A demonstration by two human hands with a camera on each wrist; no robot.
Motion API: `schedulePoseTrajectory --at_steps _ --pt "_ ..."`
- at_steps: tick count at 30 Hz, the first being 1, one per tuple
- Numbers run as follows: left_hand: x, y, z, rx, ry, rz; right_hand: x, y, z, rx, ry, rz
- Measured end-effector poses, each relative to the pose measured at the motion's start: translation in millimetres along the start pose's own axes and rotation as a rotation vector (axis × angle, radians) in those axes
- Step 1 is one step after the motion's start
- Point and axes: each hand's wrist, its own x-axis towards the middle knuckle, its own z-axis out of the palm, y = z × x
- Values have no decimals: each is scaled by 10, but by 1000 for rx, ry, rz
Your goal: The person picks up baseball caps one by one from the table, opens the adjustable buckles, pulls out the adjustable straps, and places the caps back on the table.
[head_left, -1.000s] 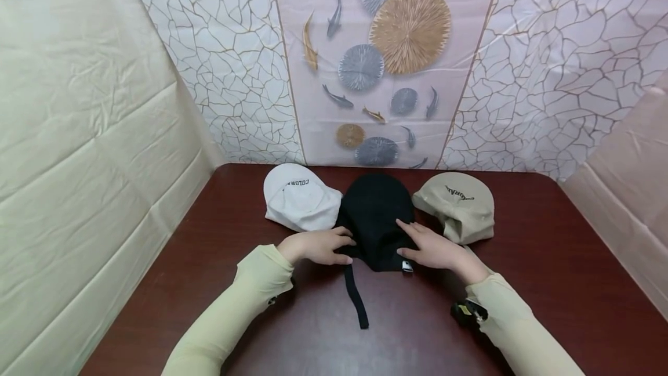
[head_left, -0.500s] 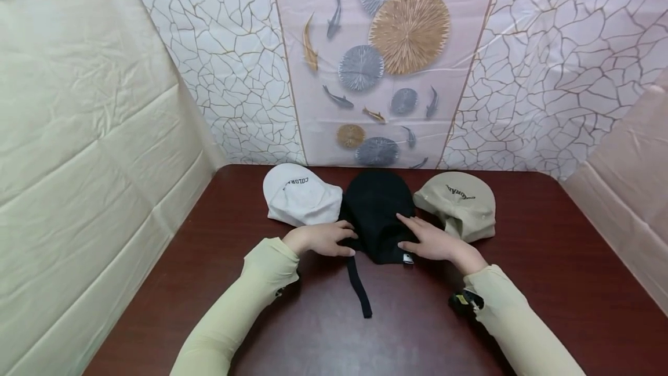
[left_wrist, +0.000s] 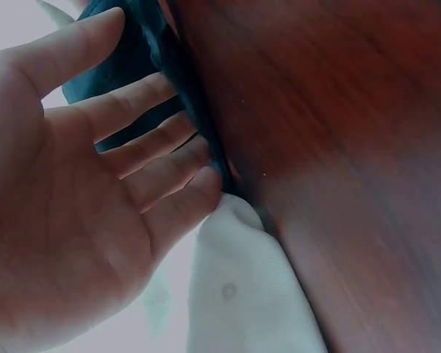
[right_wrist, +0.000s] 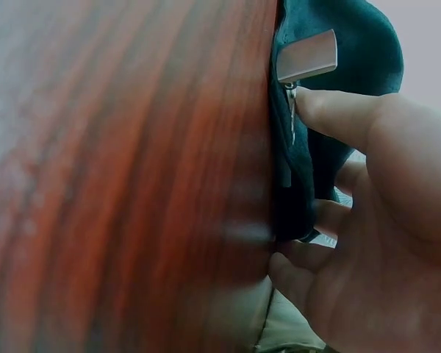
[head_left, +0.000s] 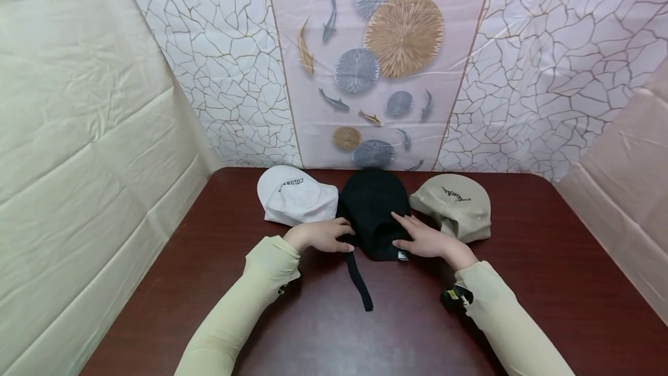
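A black cap (head_left: 371, 199) lies between two other caps at the far side of the table. Its loose strap (head_left: 360, 283) trails toward me, and a metal buckle (right_wrist: 307, 56) shows at its near right edge. My left hand (head_left: 325, 235) rests against the cap's left side, fingers extended, as the left wrist view shows. On the opposite side my right hand (head_left: 425, 239) touches the cap, its thumb beside the buckle and its fingers spread along the fabric. Close to the left hand sits a white cap (head_left: 297, 199); near the right one, a beige cap (head_left: 461, 205).
The dark red-brown table (head_left: 334, 341) stretches from the caps toward me. A patterned cloth (head_left: 240, 74) hangs right behind its far edge. Pale cloth walls (head_left: 89, 161) stand on both sides.
Both hands and the black cap have shifted slightly away from me, bringing the cap's near edge and strap farther back. The white and beige caps have hardly moved.
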Motion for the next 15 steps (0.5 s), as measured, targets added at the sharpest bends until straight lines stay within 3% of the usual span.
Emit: schedulePoseTrajectory --at_steps 15 --pt "14 -46 52 0 24 11 -23 -29 6 15 -1 -1"
